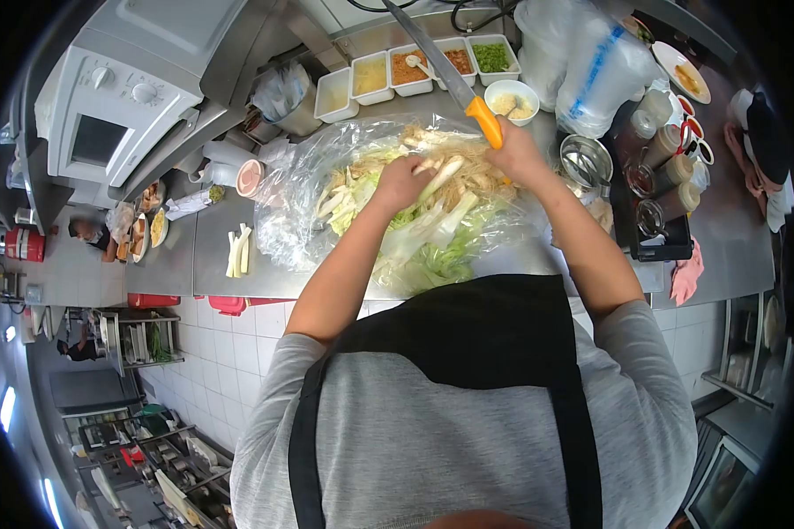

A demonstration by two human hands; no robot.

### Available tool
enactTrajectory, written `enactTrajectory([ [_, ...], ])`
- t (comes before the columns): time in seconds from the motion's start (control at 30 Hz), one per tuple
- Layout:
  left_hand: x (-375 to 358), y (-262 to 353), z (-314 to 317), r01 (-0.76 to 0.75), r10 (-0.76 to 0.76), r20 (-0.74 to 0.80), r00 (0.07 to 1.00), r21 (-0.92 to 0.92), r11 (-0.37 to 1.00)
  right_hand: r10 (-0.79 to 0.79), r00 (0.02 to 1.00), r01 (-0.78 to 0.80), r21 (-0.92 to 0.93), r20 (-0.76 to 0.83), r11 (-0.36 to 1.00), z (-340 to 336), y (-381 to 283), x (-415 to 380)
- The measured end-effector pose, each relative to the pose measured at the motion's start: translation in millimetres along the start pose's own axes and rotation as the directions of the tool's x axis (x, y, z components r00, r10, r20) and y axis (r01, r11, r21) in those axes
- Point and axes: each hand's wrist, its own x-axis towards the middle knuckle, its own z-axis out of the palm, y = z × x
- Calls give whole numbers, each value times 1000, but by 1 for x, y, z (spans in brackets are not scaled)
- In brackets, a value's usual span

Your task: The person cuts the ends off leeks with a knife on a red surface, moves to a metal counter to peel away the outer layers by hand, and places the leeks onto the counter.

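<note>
My right hand (516, 157) is closed around the orange handle of a large knife (439, 63), its long blade pointing up and away over the tubs at the back. My left hand (404, 183) is closed at a pale leek stalk (445, 176); the fingertips are partly hidden. Both hands are over a heap of vegetable pieces (468, 198) with white stalks, stringy roots and pale green leaves. The heap lies in a spread clear plastic bag (282, 216) on the steel counter (222, 225). Several cut leek stalks (238, 250) lie on the counter to the left.
Behind the bag stand several white tubs (370, 78) of chopped ingredients and a white bowl (512, 102). At right are a metal container (586, 160), a black crate (662, 247) with bottles, and a pink cloth (686, 271). A microwave (119, 106) is upper left. Another person (95, 233) is far left.
</note>
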Motion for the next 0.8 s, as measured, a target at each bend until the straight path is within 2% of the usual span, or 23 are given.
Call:
enactTrajectory([
  [0.07,-9,21,-11,114,-115,-29,993,-31,993,-38,999,37,-24,-28,999,5,2,2],
  [0.17,-9,29,-10,127,-124,-98,987,26,992,-9,1000,9,-12,-2,1000,13,4,7],
  [0.27,-12,36,8,52,1,-251,968,202,978,6,1000,-7,-39,-11,999,22,5,7],
  [0.37,-13,36,21,39,17,-274,962,199,979,-18,1000,18,22,-19,1000,23,-2,3],
  [0.47,-31,50,16,48,0,-187,982,251,967,-5,1000,6,39,-23,999,29,-1,5],
  [0.57,-31,41,25,40,9,-212,977,228,973,46,999,-48,93,14,995,31,-16,0],
  [0.67,-26,37,27,84,-39,-224,974,196,977,86,977,-162,417,195,895,39,-17,-4],
  [0.77,-26,35,12,60,-22,-188,982,196,979,149,973,-205,368,175,907,26,-24,-11],
  [0.8,-27,35,6,66,-24,-196,980,210,976,45,996,-62,243,73,968,21,-18,-14],
])
